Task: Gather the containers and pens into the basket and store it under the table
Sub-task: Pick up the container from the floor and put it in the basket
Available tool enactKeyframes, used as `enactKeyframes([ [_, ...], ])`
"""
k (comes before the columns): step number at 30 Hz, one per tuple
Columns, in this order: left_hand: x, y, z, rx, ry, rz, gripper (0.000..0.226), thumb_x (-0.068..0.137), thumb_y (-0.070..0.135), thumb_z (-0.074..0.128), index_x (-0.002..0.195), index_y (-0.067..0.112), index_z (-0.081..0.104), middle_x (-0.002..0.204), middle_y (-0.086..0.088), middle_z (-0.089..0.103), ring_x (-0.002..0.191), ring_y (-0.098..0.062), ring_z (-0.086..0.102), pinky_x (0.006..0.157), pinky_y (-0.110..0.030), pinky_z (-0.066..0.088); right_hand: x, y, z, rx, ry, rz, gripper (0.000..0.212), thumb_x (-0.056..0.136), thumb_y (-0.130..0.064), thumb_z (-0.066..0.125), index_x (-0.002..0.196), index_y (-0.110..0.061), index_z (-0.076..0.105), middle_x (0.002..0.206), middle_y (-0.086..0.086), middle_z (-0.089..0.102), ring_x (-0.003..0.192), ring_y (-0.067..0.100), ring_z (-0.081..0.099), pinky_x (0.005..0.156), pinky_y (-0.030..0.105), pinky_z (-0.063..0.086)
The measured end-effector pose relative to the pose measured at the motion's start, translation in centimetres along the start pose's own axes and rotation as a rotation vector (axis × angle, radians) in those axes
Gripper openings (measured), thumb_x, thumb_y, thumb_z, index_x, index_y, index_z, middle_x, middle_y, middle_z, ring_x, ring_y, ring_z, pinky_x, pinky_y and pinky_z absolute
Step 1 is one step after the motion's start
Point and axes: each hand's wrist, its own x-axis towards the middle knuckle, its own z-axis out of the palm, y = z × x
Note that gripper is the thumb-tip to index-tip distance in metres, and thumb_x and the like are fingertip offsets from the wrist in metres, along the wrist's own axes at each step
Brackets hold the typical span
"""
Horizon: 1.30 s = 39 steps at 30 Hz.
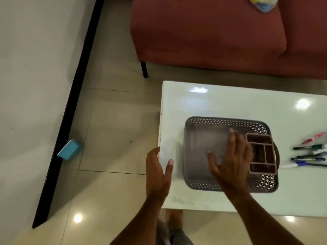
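A grey perforated basket (198, 138) sits on the pale glass table (230, 99). Inside its right half lies a pinkish divided container (261, 137). Several pens (308, 154) lie loose on the table to the right of the basket. My right hand (230, 156) hovers over the basket's middle, fingers spread, holding nothing. My left hand (157, 172) is open at the table's left edge, just left of the basket, also holding nothing. A blue container (70, 149) lies tilted on the floor by the wall's black skirting.
A red sofa (212, 32) stands beyond the table, with a yellow and blue bag (263, 3) on it. Its black leg (144, 68) is near the table's far left corner. Tiled floor (113, 129) extends to the left.
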Motion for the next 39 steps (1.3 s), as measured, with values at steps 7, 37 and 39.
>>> enactKeyframes([
  [7, 5.8, -5.6, -10.6, 0.054, 0.152, -0.092, 0.068, 0.102, 0.044, 0.059, 0.158, 0.025, 0.026, 0.163, -0.001, 0.034, 0.148, -0.02, 0.037, 0.121, -0.046, 0.038, -1.6, -18.1, 7.9, 0.32, -0.254, -0.257, 0.075, 0.093, -0.044, 0.06, 0.156, -0.008, 0.039, 0.155, 0.02, 0.045, 0.141, 0.037, 0.045, 0.115, 0.052, 0.045],
  [37, 29.0, -45.6, -35.5, -0.807, 0.549, -1.09, 0.065, 0.107, 0.049, 0.044, 0.159, 0.013, 0.029, 0.163, -0.016, 0.037, 0.153, -0.029, 0.033, 0.123, -0.045, 0.027, -8.0, -54.5, 58.6, 0.536, -1.282, 0.104, 0.067, 0.106, -0.043, 0.052, 0.163, -0.046, 0.017, 0.168, 0.017, 0.014, 0.145, 0.048, 0.036, 0.109, 0.057, 0.052],
  [39, 30.0, -47.3, -35.4, -0.827, 0.534, -1.095, 0.066, 0.105, 0.053, 0.047, 0.158, 0.015, 0.033, 0.158, -0.015, 0.043, 0.149, -0.029, 0.039, 0.121, -0.046, 0.03, -8.2, -55.0, 60.0, 0.553, -1.316, 0.107, 0.066, 0.106, -0.046, 0.053, 0.163, -0.045, 0.02, 0.17, 0.018, 0.015, 0.145, 0.047, 0.037, 0.111, 0.057, 0.051],
])
